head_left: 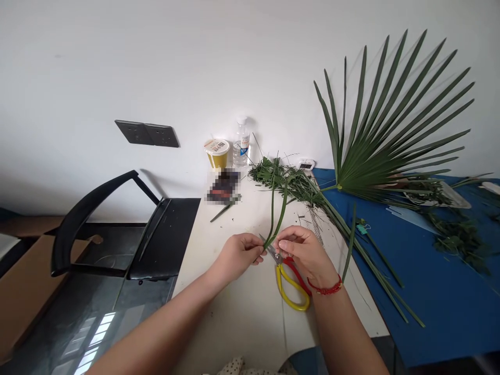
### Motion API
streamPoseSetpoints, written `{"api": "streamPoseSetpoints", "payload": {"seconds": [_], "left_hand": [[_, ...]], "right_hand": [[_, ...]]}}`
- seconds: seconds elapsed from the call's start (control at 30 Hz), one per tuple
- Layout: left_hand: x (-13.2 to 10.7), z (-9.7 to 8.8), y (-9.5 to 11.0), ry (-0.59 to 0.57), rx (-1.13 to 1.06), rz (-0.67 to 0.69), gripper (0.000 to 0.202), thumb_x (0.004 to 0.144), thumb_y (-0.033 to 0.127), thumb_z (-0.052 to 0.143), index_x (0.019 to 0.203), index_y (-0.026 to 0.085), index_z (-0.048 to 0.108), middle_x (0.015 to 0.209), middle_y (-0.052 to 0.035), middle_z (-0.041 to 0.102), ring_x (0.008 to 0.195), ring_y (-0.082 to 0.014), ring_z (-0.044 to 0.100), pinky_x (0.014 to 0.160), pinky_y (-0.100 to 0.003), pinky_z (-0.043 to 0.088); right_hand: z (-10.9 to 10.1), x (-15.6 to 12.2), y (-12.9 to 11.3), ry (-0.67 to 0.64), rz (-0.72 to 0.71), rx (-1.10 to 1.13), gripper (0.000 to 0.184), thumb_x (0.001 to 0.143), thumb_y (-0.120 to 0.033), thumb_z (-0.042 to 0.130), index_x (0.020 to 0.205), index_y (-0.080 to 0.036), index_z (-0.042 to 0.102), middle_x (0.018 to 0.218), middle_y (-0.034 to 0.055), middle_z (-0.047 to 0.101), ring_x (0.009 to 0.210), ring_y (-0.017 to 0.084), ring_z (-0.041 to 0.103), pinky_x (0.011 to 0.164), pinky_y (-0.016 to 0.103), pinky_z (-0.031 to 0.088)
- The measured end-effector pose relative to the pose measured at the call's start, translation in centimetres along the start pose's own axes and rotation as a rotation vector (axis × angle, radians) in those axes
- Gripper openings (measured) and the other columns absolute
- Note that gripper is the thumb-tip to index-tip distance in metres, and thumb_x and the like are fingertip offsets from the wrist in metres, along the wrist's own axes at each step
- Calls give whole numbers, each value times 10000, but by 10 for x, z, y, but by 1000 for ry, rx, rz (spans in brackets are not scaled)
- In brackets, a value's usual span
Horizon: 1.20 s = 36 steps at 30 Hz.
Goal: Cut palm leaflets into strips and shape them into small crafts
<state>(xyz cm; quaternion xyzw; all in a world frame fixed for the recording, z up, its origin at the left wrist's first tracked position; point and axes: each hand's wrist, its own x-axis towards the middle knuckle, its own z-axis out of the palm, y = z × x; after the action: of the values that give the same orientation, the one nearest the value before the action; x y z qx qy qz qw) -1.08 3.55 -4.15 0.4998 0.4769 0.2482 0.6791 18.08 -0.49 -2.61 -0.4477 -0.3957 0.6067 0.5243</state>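
Observation:
A narrow green palm leaf strip (278, 219) rises in a loop from between my hands. My left hand (238, 255) pinches its lower end, and my right hand (300, 251) pinches it from the other side. Scissors with yellow and red handles (292, 286) lie under my right hand, with their metal blades (269, 248) reaching up to the strip. The fingers of my right hand do not pass through the handles. A large fan palm leaf (375, 140) stands to the right, well away from both hands.
The white table (250, 323) holds a heap of cut green leaves (281, 177), a plastic water bottle (241, 143) and a yellow cup (217, 154). Long green stems (363, 255) cross onto a blue mat (441, 307). A black chair (117, 229) stands left, beside a cardboard box (27, 291).

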Motion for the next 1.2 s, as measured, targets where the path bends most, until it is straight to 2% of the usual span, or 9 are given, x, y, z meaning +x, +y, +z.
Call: {"api": "streamPoseSetpoints", "payload": {"seconds": [0.1,0.27,0.47,0.77,0.97,1.07,1.2], "left_hand": [[-3,3,7,7,-60,-23,113,734,201,691,827,142,665,765,-57,737,635,-155,683,630,-284,541],[-6,5,11,-44,-162,-69,173,674,117,696,840,133,652,766,-54,726,619,-163,695,565,-263,494],[-6,6,6,-111,-240,-87,363,629,68,688,977,129,611,787,-74,746,698,-211,724,636,-307,515],[-6,7,8,-137,-233,-78,358,656,52,675,1002,119,619,826,-88,749,720,-202,720,668,-317,534],[-7,7,11,-101,-269,-102,253,707,121,734,923,132,602,810,-76,735,682,-193,723,673,-330,566],[-7,6,10,-103,-322,-122,278,686,171,803,876,133,604,797,-67,725,669,-190,718,669,-329,567],[-6,1,8,-175,-447,-173,353,627,230,887,852,127,635,823,-77,733,687,-180,710,703,-331,558]], "right_hand": [[2,-1,1,61,-11,-99,140,725,-251,834,808,-190,738,702,29,725,577,130,604,550,266,487],[10,-3,2,121,-68,-318,115,743,-257,787,819,-206,718,734,25,704,645,167,641,565,284,513],[12,1,9,114,-180,-537,36,787,-232,699,819,-214,703,757,24,698,651,171,649,587,289,518],[8,3,15,106,-219,-623,56,806,-191,666,835,-219,704,771,12,693,637,159,640,587,277,501],[8,3,15,94,-232,-642,73,829,-187,659,881,-227,691,825,15,696,673,168,659,649,300,522],[9,2,13,73,-286,-664,67,850,-180,644,877,-232,676,823,11,688,675,165,654,669,307,525],[11,-2,8,51,-405,-690,72,888,-188,620,867,-240,664,811,16,688,724,181,651,708,329,527]]}}
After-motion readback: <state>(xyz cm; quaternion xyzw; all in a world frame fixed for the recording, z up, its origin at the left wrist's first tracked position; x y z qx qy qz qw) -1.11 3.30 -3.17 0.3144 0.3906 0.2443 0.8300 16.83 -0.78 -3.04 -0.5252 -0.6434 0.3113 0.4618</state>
